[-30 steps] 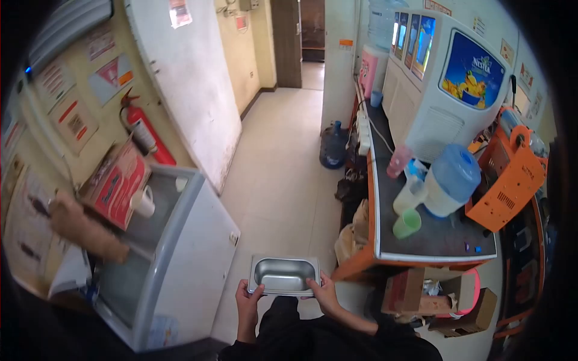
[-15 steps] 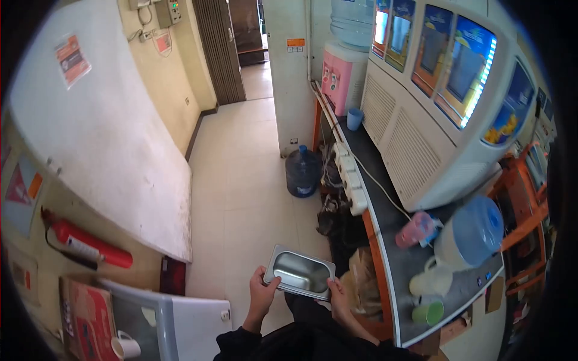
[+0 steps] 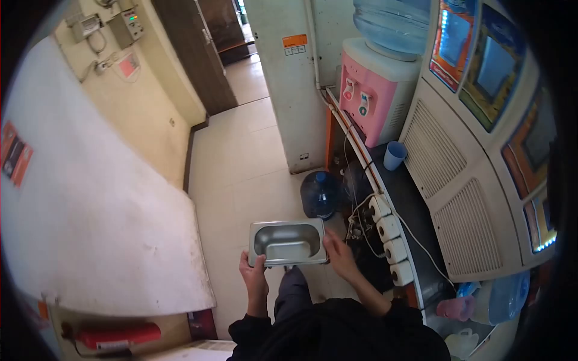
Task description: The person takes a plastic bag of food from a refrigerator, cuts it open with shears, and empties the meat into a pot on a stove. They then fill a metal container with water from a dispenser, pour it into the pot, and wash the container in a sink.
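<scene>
I carry an empty rectangular steel pan [image 3: 288, 241] level in front of my waist. My left hand [image 3: 254, 275] grips its near left corner with the thumb over the rim. On the pan's right edge rests my right hand [image 3: 341, 254], fingers wrapped around the side. Both sleeves are black. Below the pan lies a cream tiled floor [image 3: 247, 168] running ahead toward a dark doorway [image 3: 211, 36].
A blue water jug [image 3: 320, 194] stands on the floor just ahead right. The dark counter [image 3: 415, 204] at right holds power sockets [image 3: 388, 237], a blue cup [image 3: 394, 155], a pink water dispenser [image 3: 372, 99] and big drink machines [image 3: 481, 150]. A white wall [image 3: 90, 210] closes the left.
I have walked forward along the corridor with the pan held in both hands. The chest freezer and the orange juicer have dropped out of view; the pink dispenser is now close.
</scene>
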The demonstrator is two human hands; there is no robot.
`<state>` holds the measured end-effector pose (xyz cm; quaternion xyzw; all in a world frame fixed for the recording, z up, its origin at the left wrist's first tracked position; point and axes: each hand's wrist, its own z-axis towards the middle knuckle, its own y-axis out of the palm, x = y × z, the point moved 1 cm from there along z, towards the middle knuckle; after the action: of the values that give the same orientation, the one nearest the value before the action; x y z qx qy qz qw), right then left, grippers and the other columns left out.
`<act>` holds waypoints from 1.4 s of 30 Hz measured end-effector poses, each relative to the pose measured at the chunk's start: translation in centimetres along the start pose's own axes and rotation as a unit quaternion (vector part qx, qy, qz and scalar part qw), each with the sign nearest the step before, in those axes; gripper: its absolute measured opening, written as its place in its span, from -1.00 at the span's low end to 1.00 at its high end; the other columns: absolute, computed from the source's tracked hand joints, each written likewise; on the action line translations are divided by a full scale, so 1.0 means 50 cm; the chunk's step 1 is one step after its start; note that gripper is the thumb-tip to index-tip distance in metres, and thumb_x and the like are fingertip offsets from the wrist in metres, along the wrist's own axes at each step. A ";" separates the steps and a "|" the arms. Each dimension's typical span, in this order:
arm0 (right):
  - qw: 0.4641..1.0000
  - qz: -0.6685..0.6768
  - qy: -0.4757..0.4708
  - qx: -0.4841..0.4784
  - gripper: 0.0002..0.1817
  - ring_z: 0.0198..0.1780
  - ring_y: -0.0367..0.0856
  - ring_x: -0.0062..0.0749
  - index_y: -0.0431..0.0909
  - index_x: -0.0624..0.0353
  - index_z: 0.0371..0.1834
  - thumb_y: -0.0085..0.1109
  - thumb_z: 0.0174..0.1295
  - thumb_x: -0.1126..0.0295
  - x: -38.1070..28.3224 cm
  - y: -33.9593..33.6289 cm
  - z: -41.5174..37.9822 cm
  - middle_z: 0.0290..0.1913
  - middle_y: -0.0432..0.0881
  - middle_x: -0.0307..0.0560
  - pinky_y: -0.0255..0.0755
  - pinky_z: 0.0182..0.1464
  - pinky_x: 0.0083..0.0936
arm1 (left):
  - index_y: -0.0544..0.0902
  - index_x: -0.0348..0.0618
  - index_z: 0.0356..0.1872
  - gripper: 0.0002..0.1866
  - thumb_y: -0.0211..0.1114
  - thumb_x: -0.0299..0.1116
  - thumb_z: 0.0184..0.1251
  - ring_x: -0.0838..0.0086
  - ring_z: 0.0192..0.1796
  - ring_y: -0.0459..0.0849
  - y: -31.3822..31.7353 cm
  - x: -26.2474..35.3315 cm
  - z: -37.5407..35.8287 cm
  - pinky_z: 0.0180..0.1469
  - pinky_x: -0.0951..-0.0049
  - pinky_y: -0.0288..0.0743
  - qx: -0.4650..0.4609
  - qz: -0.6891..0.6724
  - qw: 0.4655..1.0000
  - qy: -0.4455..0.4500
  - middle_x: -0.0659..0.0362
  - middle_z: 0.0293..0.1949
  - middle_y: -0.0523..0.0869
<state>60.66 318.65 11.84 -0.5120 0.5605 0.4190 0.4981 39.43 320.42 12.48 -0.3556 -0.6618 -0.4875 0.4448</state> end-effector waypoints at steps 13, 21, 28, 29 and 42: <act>0.920 0.258 -0.029 0.293 -0.58 -0.30 0.54 -0.43 0.18 0.22 0.19 -0.10 0.29 0.33 -0.148 -0.150 0.415 -0.19 0.51 -0.01 0.50 -0.22 -0.49 | 0.37 -0.16 -0.37 -0.87 0.14 -0.51 0.09 0.63 -0.50 0.46 0.490 -0.155 0.627 -0.49 0.63 0.38 -0.313 0.066 0.941 -0.108 0.25 -0.47 0.48; 0.893 0.313 -0.056 0.318 -0.46 -0.19 0.55 -0.28 -0.08 0.20 0.28 -0.14 0.30 0.35 -0.171 -0.222 0.613 -0.01 0.45 0.17 0.51 -0.15 -0.39 | 0.36 -0.16 -0.35 -0.86 0.15 -0.50 0.11 0.58 -0.41 0.53 0.713 -0.213 0.767 -0.42 0.57 0.53 -0.372 0.078 0.918 -0.110 0.23 -0.42 0.48; 0.877 0.317 -0.035 0.360 -0.54 -0.20 0.57 -0.25 0.03 0.23 0.22 -0.14 0.31 0.32 -0.155 -0.257 0.720 -0.02 0.45 0.19 0.54 -0.17 -0.38 | 0.36 -0.16 -0.35 -0.86 0.15 -0.51 0.12 0.62 -0.46 0.51 0.805 -0.251 0.831 -0.49 0.61 0.52 -0.428 0.060 0.880 -0.195 0.26 -0.43 0.48; 0.872 0.313 -0.031 0.375 -0.55 -0.23 0.57 -0.26 0.04 0.23 0.18 -0.13 0.30 0.31 -0.153 -0.255 0.728 -0.06 0.47 0.17 0.54 -0.19 -0.38 | 0.36 -0.16 -0.35 -0.86 0.15 -0.51 0.12 0.63 -0.47 0.51 0.815 -0.252 0.839 -0.51 0.62 0.51 -0.438 0.057 0.874 -0.204 0.26 -0.43 0.48; 0.800 0.291 0.045 0.522 -0.67 -0.61 0.50 -0.39 0.20 0.21 0.00 -0.10 0.29 0.24 -0.250 -0.131 0.777 -0.61 0.47 -0.07 0.41 -0.60 -0.51 | 0.38 -0.16 -0.38 -0.90 0.13 -0.56 0.16 0.73 -0.39 0.36 0.867 -0.223 0.882 -0.33 0.70 0.26 -0.540 -0.018 0.794 -0.278 0.34 -0.46 0.42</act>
<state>71.91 357.87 18.51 -0.0049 0.8387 0.1650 0.5189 71.86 374.19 10.60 -0.6459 -0.3929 -0.6538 -0.0314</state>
